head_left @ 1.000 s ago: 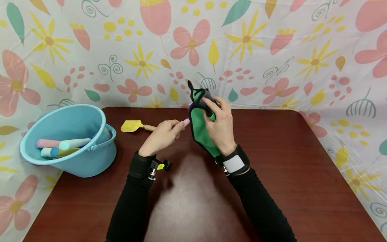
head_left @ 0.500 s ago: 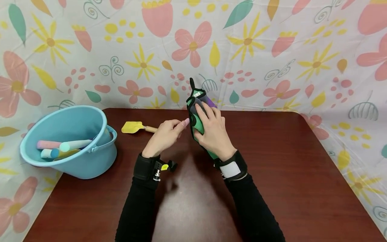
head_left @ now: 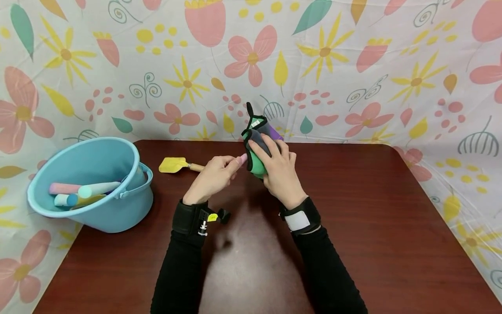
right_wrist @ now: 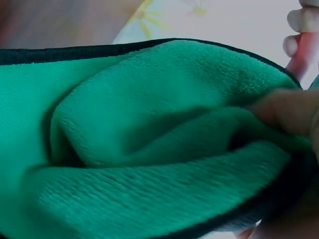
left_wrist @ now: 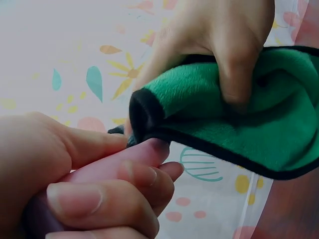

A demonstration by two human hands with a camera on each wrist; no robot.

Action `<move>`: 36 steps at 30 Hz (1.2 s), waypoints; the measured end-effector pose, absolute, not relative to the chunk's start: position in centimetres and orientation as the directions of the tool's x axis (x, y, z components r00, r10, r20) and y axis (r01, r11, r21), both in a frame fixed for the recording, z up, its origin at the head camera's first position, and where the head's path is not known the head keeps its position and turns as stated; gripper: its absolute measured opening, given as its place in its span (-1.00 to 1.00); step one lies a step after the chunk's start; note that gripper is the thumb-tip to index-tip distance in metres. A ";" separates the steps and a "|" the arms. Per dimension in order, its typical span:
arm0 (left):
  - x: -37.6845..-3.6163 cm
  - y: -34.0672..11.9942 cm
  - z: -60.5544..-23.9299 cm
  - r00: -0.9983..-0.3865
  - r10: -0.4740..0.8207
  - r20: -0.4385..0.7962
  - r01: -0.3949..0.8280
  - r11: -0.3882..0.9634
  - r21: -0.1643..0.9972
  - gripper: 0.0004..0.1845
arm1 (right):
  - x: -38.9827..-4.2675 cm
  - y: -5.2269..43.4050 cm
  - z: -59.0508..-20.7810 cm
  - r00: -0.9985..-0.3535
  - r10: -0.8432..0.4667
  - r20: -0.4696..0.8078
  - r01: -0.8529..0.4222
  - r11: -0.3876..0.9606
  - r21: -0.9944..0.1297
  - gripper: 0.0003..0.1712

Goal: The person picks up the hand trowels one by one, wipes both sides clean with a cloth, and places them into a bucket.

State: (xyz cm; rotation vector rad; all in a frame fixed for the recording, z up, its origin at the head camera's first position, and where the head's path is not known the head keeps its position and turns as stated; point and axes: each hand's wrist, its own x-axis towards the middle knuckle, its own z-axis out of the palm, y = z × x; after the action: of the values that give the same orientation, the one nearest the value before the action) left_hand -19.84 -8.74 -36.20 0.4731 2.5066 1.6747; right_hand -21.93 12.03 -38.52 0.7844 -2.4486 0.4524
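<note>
In the head view my left hand [head_left: 213,176] grips a pink handle [head_left: 243,158]; the left wrist view shows my fingers curled round it. A purple part [head_left: 276,134] shows beyond the cloth and appears to belong to the same tool, whose kind is hidden. My right hand [head_left: 280,174] holds a green and grey cloth [head_left: 256,167] with black edging, folded over the tool past the handle's end. Up close in the right wrist view, the plush green side [right_wrist: 149,99] lies in folds, with fingertips pressing into it at the right.
A tilted light blue bucket [head_left: 106,220] stands at the left, holding several items with pink, mint, white and blue ends. Between it and my left hand lies a small yellow trowel [head_left: 172,165] with a wooden handle. A flowered sheet [head_left: 333,100] hangs behind the brown table [head_left: 372,218].
The cloth's long green flap, hanging below my right hand a second ago, is now gathered up. The purple part has come out to the right of the cloth. My left hand has hardly moved.
</note>
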 end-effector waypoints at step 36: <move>-19.5 -8.5 -36.1 -0.962 0.234 0.142 0.228 0.397 0.889 -0.56 | -19.6 18.5 -33.5 -0.672 -0.112 0.732 -0.590 0.678 -0.439 -0.34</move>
State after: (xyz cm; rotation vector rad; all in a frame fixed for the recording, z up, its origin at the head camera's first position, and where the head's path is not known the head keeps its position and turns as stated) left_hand -19.52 -8.53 -36.08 0.4328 2.6206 1.6666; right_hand -19.63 18.47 -33.46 0.5370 -2.1974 0.8914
